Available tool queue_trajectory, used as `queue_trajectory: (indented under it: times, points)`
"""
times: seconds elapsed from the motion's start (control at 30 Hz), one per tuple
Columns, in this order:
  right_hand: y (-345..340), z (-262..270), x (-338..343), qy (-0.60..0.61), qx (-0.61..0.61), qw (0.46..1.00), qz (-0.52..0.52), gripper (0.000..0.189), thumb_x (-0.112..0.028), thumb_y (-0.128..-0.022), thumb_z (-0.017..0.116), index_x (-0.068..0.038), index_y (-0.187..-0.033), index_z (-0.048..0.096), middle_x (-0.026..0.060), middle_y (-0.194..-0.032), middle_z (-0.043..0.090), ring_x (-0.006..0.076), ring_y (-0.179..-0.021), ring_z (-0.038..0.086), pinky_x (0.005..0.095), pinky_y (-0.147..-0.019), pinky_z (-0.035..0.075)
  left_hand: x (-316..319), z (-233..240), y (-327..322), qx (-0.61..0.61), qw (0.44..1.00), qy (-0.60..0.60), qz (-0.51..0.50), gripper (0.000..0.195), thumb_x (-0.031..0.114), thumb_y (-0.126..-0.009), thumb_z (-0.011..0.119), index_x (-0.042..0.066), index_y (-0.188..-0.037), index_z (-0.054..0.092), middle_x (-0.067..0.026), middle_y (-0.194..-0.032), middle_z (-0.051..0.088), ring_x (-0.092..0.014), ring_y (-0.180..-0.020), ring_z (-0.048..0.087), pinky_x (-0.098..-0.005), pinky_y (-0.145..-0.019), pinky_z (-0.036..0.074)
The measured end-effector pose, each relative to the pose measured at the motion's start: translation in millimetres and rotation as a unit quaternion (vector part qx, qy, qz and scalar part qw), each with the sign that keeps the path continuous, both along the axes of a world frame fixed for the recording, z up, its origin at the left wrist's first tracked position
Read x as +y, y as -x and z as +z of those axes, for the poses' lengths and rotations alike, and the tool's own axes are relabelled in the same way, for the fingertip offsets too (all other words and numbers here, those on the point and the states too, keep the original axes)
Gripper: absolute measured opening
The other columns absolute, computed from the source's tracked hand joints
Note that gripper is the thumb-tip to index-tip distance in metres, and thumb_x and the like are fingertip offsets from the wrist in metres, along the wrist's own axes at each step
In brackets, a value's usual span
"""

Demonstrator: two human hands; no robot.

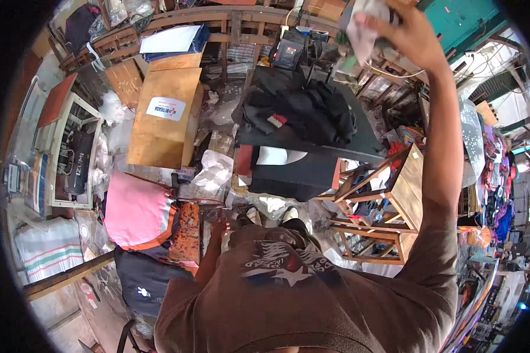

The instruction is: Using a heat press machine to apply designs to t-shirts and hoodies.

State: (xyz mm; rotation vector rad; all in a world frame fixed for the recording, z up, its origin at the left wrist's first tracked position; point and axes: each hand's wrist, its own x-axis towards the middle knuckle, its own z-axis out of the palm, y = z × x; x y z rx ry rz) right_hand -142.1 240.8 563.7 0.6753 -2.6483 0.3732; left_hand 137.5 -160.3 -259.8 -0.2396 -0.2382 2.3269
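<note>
My right hand (406, 37) is raised high at the top right, its arm stretched out. One digit lies across a crumpled whitish piece of cloth or plastic (365, 37). Blur and the picture's top edge hide whether the fingers close on it. My left hand (221, 227) hangs low by my side, fingers apart, with nothing seen in it. Beside it is a worn orange surface (187, 229) with folded pink fabric (137, 209) next to it. Before me, a heap of black fabric (300, 110) lies on a black-covered table (362, 137).
A cardboard box (165, 132) with a printed label stands left of the table. Wooden stools (406, 189) are at the right. A small machine with lit indicators (289, 50) stands behind the black fabric. Crumpled plastic (214, 170) lies between box and table. Dark folded fabric (143, 278) is at lower left.
</note>
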Motion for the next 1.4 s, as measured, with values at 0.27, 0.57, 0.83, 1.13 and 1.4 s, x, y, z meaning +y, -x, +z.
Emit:
queue_trajectory:
  times: [0.27, 0.57, 0.83, 1.13, 1.4]
  points:
    - [140, 9, 37, -0.011, 0.212, 0.974, -0.073, 0.052, -0.041, -0.088, 0.064, -0.001, -0.12, 0.058, 0.0202, -0.095, 0.063, 0.0371, -0.092, 0.061, 0.0444, -0.08, 0.048, -6, 2, 10, 0.005, 0.948, 0.318, -0.001, 0.045, 0.053, -0.088, 0.05, 0.02, -0.118, 0.056, -0.0058, -0.103, 0.061, -0.029, -0.085, 0.06, -0.0436, -0.058, 0.048]
    - [63, -67, -12, -0.029, 0.39, 0.888, 0.241, 0.031, -0.032, -0.083, 0.074, -0.004, -0.096, 0.07, 0.0146, -0.082, 0.068, 0.0322, -0.078, 0.066, 0.0386, -0.069, 0.05, 24, 52, -7, -0.079, 0.751, 0.656, -0.001, 0.035, 0.047, -0.09, 0.054, 0.015, -0.102, 0.063, -0.0044, -0.091, 0.067, -0.026, -0.072, 0.064, -0.0413, -0.054, 0.047]
    - [96, -203, 78, -0.2, -0.154, 0.964, 0.082, 0.039, -0.04, -0.092, 0.063, -0.001, -0.086, 0.064, 0.0177, -0.087, 0.063, 0.037, -0.08, 0.061, 0.0447, -0.075, 0.05, 8, 47, 22, -0.033, 0.875, 0.483, -0.026, 0.04, 0.051, -0.093, 0.049, 0.016, -0.108, 0.061, -0.0041, -0.096, 0.069, -0.024, -0.082, 0.067, -0.0449, -0.066, 0.051]
    - [-28, -106, 70, 0.705, -0.402, 0.573, 0.114, 0.043, -0.025, -0.1, 0.048, 0.002, -0.133, 0.05, 0.0183, -0.132, 0.059, 0.0281, -0.121, 0.059, 0.0444, -0.108, 0.044, 14, 46, 42, 0.041, 0.687, 0.717, -0.112, 0.034, 0.052, -0.096, 0.045, 0.022, -0.106, 0.057, -0.0008, -0.086, 0.061, -0.018, -0.071, 0.059, -0.0389, -0.059, 0.044]
    - [-155, -253, 30, 0.755, -0.543, 0.354, -0.103, 0.042, -0.03, -0.1, 0.051, 0.003, -0.125, 0.056, 0.0179, -0.123, 0.064, 0.0309, -0.111, 0.063, 0.0445, -0.1, 0.049, 27, 58, 45, -0.018, 0.753, 0.644, -0.132, 0.039, 0.049, -0.097, 0.05, 0.019, -0.121, 0.056, -0.0025, -0.09, 0.065, -0.017, -0.075, 0.062, -0.0409, -0.064, 0.05]
